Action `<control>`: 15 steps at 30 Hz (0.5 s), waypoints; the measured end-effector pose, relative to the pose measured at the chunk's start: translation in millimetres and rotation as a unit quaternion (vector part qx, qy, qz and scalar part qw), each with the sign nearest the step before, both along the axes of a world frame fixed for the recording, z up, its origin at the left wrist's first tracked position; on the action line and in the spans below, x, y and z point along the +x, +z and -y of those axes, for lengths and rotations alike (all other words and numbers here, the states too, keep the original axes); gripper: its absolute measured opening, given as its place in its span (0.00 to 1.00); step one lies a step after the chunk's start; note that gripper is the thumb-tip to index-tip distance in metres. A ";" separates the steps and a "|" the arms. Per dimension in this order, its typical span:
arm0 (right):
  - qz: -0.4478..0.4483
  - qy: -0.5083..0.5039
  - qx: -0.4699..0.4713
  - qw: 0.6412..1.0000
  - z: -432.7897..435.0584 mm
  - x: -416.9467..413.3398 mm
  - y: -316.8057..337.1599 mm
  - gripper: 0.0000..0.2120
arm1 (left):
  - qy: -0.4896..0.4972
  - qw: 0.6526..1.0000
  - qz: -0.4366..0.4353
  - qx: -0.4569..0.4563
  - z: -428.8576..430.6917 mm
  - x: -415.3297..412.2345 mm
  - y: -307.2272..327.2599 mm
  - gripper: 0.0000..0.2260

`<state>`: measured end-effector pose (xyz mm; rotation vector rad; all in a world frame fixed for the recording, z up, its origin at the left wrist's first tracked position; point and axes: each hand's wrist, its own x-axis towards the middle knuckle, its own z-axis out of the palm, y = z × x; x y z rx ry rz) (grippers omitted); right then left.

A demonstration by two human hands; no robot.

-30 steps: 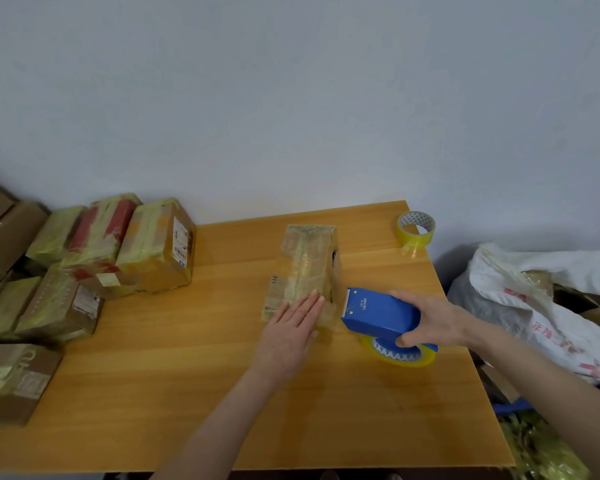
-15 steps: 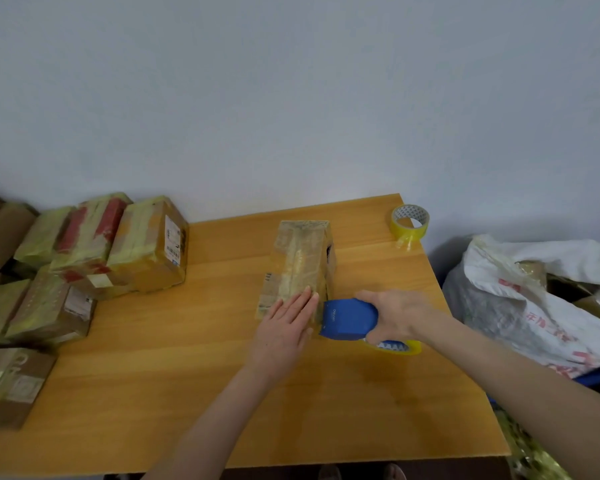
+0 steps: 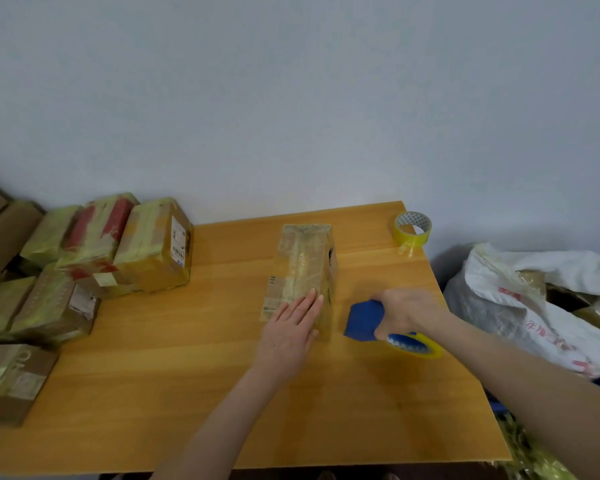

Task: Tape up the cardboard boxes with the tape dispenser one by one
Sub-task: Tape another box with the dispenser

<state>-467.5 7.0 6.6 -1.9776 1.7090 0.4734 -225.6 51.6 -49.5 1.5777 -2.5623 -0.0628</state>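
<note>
Cardboard box (image 3: 305,271), already wrapped in clear tape, lies mid-table (image 3: 187,393) w/ its long side running away from the person. Left hand (image 3: 291,330) rests flat on the near end, fingers straight & together, gripping nothing. Just to the right of those fingertips, apart from the box, right hand (image 3: 407,315) is clenched around the blue tape dispenser (image 3: 362,320), its yellow roll under the wrist. Spare tape roll (image 3: 413,228) sits at the far corner beyond the right knuckles; taped boxes (image 3: 153,247) are stacked well left of the left hand.
</note>
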 end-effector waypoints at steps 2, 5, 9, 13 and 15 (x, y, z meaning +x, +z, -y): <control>0.066 -0.059 0.001 0.996 0.2 -10.3 -3.9 0.23 | 0.013 1.000 -0.008 0.003 0.3 -3.0 2.0 0.25; 0.234 -0.181 0.008 0.955 7.5 -18.0 -9.8 0.21 | 0.030 0.999 0.001 0.021 0.6 -16.9 7.6 0.26; 0.402 -0.360 -0.007 0.842 11.2 -21.7 -30.5 0.20 | 0.055 0.998 -0.003 0.030 3.2 -39.9 10.1 0.26; 0.466 -0.486 0.022 0.739 10.6 -34.9 -58.6 0.22 | 0.064 0.997 -0.042 0.020 5.2 -56.1 10.2 0.25; 0.484 -0.521 0.051 0.701 9.8 -38.1 -69.4 0.24 | 0.054 0.997 -0.035 0.030 5.8 -55.6 12.2 0.28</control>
